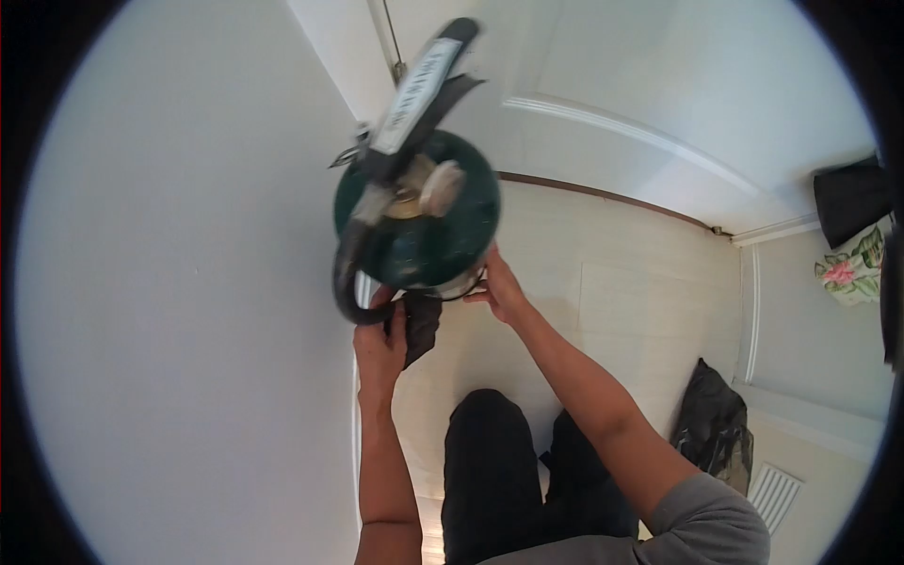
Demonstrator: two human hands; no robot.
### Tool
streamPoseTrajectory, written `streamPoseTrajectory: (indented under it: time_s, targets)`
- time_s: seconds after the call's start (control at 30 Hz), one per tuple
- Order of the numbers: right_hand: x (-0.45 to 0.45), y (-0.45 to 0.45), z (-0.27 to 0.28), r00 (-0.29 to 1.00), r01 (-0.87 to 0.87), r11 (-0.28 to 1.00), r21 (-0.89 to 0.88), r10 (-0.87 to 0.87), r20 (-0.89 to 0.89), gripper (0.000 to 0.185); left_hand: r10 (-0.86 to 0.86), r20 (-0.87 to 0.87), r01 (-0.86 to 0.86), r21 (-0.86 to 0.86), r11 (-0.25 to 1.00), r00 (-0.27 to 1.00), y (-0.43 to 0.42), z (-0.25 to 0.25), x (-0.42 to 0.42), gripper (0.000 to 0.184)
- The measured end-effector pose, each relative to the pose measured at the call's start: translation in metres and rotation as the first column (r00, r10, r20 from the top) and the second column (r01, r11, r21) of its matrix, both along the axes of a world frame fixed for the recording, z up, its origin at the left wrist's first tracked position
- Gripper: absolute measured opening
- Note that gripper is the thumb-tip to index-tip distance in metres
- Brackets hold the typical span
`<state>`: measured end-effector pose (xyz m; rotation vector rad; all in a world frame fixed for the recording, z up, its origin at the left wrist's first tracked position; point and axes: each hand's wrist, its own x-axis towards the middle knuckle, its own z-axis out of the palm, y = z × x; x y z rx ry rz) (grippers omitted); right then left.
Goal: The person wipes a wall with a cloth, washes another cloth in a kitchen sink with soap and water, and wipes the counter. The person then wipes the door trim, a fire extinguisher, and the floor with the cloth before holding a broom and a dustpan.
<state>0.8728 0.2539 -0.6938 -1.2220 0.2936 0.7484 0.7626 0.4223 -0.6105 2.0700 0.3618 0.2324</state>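
A dark green fire extinguisher [461, 221] stands in front of me, beside the wall, seen from above. On its top are a black lever handle with a white printed label [414, 99] and a pale round gauge [441, 188]. A black hose [347, 278] curves down its left side toward my left hand [379, 350]. Fingers and thumb of that hand are closed on a dark cloth [422, 328], just below the cylinder. Against the lower right side of the extinguisher, my right hand [502, 290] curls its fingers around it; the fingertips are partly hidden.
A white wall [188, 282] rises close on the left. Ahead is a white panelled door [650, 85]. At right, a black bag [718, 419] lies on the pale floor [556, 245] near a white vent [776, 494]. Dark and floral fabric [855, 268] hangs at far right.
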Motion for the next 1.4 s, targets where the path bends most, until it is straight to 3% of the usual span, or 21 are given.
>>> streamPoseTrajectory:
  time_s: [0.1, 0.17, 0.2, 0.27, 0.3, 0.33, 0.4, 0.43, 0.5, 0.57, 0.6, 0.67, 0.7, 0.77, 0.9, 1.0, 1.17, 1.23, 1.27, 1.3, 1.4]
  targets:
    - [-0.001, 0.02, -0.003, 0.997, -0.081, 0.996, 0.047, 0.081, 0.004, 0.076, 0.024, 0.115, -0.032, 0.062, 0.998, 0.993, 0.018, -0.011, -0.007, 0.021]
    - [-0.017, 0.026, 0.002, 0.998, 0.021, 0.996, -0.084, -0.017, 0.054, 0.075, 0.026, 0.033, -0.025, -0.035, 0.999, 0.999, 0.012, -0.008, -0.018, 0.028]
    - [-0.027, 0.026, -0.006, 0.994, 0.087, 0.993, -0.081, -0.091, -0.053, 0.069, 0.224, 0.014, -0.215, -0.214, 0.953, 0.975, -0.002, -0.009, -0.023, 0.036]
    - [-0.077, 0.003, -0.008, 0.946, -0.063, 0.993, -0.096, 0.09, 0.311, 0.068, 0.508, -0.081, -0.472, -0.515, 0.715, 0.857, -0.035, -0.032, -0.045, 0.053]
    - [-0.099, -0.005, 0.009, 0.94, -0.149, 0.989, 0.0, 0.141, 0.31, 0.064, 0.608, -0.146, -0.546, -0.634, 0.548, 0.78, -0.05, -0.051, -0.058, 0.062]
    - [-0.112, -0.014, 0.027, 0.93, -0.231, 0.968, 0.095, 0.19, 0.315, 0.062, 0.592, -0.152, -0.539, -0.63, 0.559, 0.791, -0.063, -0.05, -0.057, 0.062]
    - [-0.109, -0.04, 0.028, 0.915, -0.269, 0.963, 0.004, 0.254, 0.313, 0.056, 0.395, -0.228, -0.35, -0.897, 0.271, 0.89, -0.082, -0.043, -0.056, 0.079]
    - [-0.102, -0.053, 0.024, 0.888, -0.328, 0.941, -0.086, 0.338, 0.312, 0.051, 0.379, -0.232, -0.349, -0.895, 0.277, 0.896, -0.084, -0.052, -0.052, 0.079]
    - [-0.072, -0.074, -0.011, 0.802, -0.089, 0.969, -0.229, 0.206, 0.561, 0.048, 0.378, -0.256, -0.457, -0.508, 0.731, 0.89, -0.085, -0.073, -0.038, 0.094]
    - [-0.035, -0.093, -0.017, 0.537, 0.233, 0.717, -0.657, 0.468, 0.702, 0.049, 0.419, -0.264, -0.495, -0.434, 0.753, 0.869, -0.074, -0.095, -0.015, 0.112]
    - [-0.023, -0.092, -0.044, 0.552, 0.243, 0.717, -0.654, 0.452, 0.701, 0.049, 0.448, -0.234, -0.504, -0.354, 0.787, 0.863, -0.065, -0.121, -0.007, 0.117]
    - [-0.003, -0.083, -0.117, 0.447, 0.197, 0.458, -0.867, 0.745, 0.495, 0.051, 0.479, -0.176, -0.511, -0.284, 0.812, 0.86, -0.064, -0.141, 0.014, 0.117]
    - [0.009, -0.072, -0.126, 0.397, 0.241, 0.454, -0.858, 0.761, 0.514, 0.05, 0.468, -0.176, -0.5, -0.281, 0.819, 0.866, -0.067, -0.137, 0.025, 0.117]
    - [0.044, -0.028, -0.139, 0.299, 0.306, 0.434, -0.847, 0.801, 0.518, 0.05, 0.497, -0.122, -0.469, -0.578, 0.668, 0.859, -0.07, -0.13, 0.043, 0.105]
    - [0.123, 0.077, -0.162, 0.167, 0.132, 0.624, -0.77, 0.752, 0.638, 0.053, 0.613, 0.009, -0.521, -0.516, 0.68, 0.79, -0.081, -0.126, 0.053, 0.074]
    - [0.147, 0.126, -0.156, 0.131, 0.046, 0.461, -0.886, 0.877, 0.463, 0.049, 0.636, 0.005, -0.532, -0.543, 0.65, 0.771, -0.078, -0.131, 0.053, 0.07]
    - [0.135, 0.047, -0.123, 0.164, 0.16, 0.421, -0.893, 0.881, 0.445, 0.037, 0.647, -0.049, -0.597, -0.445, 0.668, 0.761, -0.08, -0.129, 0.058, 0.065]
    - [0.121, -0.028, -0.139, 0.22, 0.428, 0.541, -0.724, 0.715, 0.664, 0.032, 0.636, -0.043, -0.598, -0.395, 0.697, 0.77, -0.081, -0.127, 0.059, 0.07]
    - [0.12, -0.071, -0.174, 0.139, 0.584, 0.537, -0.608, 0.672, 0.727, 0.037, 0.6, -0.033, -0.558, -0.408, 0.722, 0.8, -0.08, -0.127, 0.057, 0.074]
    - [0.108, -0.129, -0.15, 0.432, 0.412, 0.449, -0.793, 0.67, 0.604, 0.038, 0.561, -0.02, -0.517, -0.418, 0.747, 0.828, -0.079, -0.128, 0.056, 0.078]
    - [0.067, -0.303, -0.138, 0.771, 0.504, -0.072, -0.861, 0.487, 0.41, 0.035, 0.576, -0.01, -0.522, -0.435, 0.733, 0.817, -0.082, -0.131, 0.055, 0.073]
